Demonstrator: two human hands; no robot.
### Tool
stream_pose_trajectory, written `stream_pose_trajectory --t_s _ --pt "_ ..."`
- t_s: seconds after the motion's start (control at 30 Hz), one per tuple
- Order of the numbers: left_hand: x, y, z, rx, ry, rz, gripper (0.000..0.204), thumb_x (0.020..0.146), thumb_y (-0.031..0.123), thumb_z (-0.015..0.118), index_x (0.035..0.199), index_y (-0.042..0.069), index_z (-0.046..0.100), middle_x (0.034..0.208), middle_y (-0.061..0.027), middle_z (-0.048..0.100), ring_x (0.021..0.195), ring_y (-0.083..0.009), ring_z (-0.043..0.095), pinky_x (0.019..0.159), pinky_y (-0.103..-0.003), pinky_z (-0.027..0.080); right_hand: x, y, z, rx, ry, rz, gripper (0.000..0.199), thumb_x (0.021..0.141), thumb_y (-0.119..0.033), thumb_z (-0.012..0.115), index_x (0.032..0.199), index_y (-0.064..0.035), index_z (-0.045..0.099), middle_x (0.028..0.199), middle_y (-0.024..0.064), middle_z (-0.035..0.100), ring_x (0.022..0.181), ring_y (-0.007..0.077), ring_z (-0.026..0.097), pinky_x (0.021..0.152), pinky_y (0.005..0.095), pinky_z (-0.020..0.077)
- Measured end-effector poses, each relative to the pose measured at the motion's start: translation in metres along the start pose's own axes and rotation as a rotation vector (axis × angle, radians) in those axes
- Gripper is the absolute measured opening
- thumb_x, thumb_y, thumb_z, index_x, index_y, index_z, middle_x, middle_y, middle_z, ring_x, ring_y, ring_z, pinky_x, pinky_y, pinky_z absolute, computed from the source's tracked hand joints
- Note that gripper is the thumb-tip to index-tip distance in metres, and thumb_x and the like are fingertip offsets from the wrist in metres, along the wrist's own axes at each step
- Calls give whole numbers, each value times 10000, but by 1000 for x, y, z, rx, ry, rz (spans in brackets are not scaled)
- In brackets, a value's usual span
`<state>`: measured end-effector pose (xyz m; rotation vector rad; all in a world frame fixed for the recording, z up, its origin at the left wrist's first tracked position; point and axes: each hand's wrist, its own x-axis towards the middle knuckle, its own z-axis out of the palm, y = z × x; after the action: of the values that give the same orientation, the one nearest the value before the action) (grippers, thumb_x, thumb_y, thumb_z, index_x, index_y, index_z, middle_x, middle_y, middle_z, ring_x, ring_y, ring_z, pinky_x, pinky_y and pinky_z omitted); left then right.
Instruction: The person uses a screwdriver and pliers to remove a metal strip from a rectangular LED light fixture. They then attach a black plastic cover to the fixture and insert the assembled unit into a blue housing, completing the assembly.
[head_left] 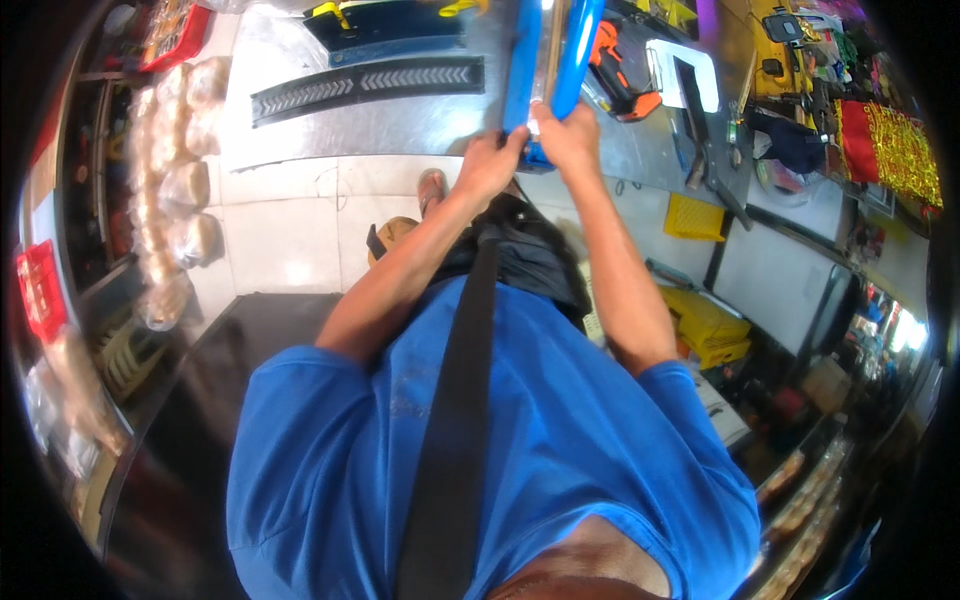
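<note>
Blue shirt [570, 420] nearest, black strap [455, 400] running down its front. Head view, only one there is: wearer faces a metal surface [400, 135], both bare arms reaching out to a long blue piece [520, 75]. Piece points away from the body, two blue bars with a pale channel between; near end at the front edge of the surface, far end cut off at the top of the view.

Left hand [493, 162]: at the near end, left side, fingers curled and grasping it, thumb toward the middle. Right hand [567, 137]: opposite side, slightly farther up, fingers also closed on the piece, thumb near the channel. Undersides of both grips hidden; can't tell how tight.

Just right of the piece, a black-and-orange power tool [622, 82]; past that, a white sheet [690, 70] with a dark bar [690, 100] across it. Black strip with pale chevrons [367, 88] lies to the left.

Handling, my judgement: match pressure on both sides so the piece doesn't twist, thumbs clear of the channel, near end supported at the edge, and don't swing right into the power tool
</note>
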<state>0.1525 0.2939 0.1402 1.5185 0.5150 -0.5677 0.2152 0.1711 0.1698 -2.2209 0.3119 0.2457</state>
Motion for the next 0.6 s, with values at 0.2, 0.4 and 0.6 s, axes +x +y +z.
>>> stream_pose_trajectory --t_s 0.2,0.4,0.6 --pt "2 -37 8 217 183 201 603 1014 419 571 1390 -53 561 1329 -268 590 1218 -348 594 1032 -408 458 0 -5 -2 -27 -15 -46 544 837 -242 743 1287 17 579 948 219 751 909 381 742 871 462 555" --pt "4 -49 3 93 158 373 616 960 344 653 1409 -56 520 1357 -294 539 1267 -408 545 1094 -450 420 36 -38 -12 -224 94 -331 927 935 -396 658 1554 101 180 1304 366 597 1203 475 616 1033 492 478" --pt "-14 -48 1 140 126 413 724 894 298 740 1470 -30 449 1401 -279 505 1311 -410 509 1123 -464 412 103 -52 -6 -330 -6 -292 866 1026 -438 467 1591 89 76 1501 394 409 1367 499 470 1145 493 383"
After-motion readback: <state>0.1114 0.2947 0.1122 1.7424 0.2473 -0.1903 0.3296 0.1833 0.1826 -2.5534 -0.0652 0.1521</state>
